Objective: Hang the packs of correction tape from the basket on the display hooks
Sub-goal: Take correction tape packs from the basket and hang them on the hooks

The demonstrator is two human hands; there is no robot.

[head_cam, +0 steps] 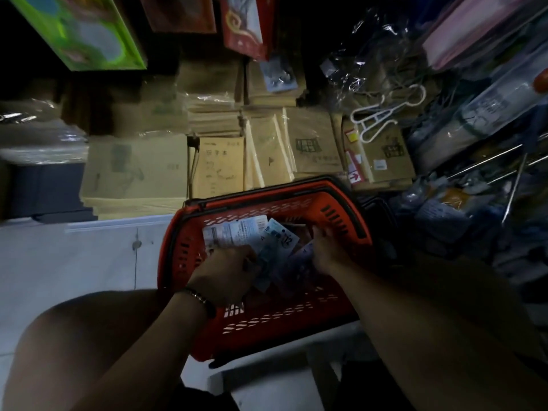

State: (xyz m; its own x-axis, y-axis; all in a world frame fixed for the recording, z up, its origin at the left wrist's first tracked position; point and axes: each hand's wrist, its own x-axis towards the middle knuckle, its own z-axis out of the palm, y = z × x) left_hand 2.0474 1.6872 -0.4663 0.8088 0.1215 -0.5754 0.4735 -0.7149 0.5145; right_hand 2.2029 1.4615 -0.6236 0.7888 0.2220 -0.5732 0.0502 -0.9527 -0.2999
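Note:
A red plastic basket (pixel 335 212) stands on the pale floor in front of me, holding several flat packs of correction tape (pixel 237 232). Both hands reach down into it. My left hand (pixel 225 274), with a bracelet at the wrist, grips a bunch of bluish packs (pixel 277 247) near the basket's middle. My right hand (pixel 329 250) curls its fingers over a purple-tinted pack (pixel 302 259) at the right side. Bare metal display hooks (pixel 486 163) stick out from the rack at the right.
Stacks of brown paper exercise books (pixel 219 170) fill the low shelf behind the basket. Bagged goods and a white plastic hanger (pixel 382 117) crowd the right-hand rack. Green and red boxes (pixel 86 31) sit above. My knee (pixel 77 336) is at the lower left.

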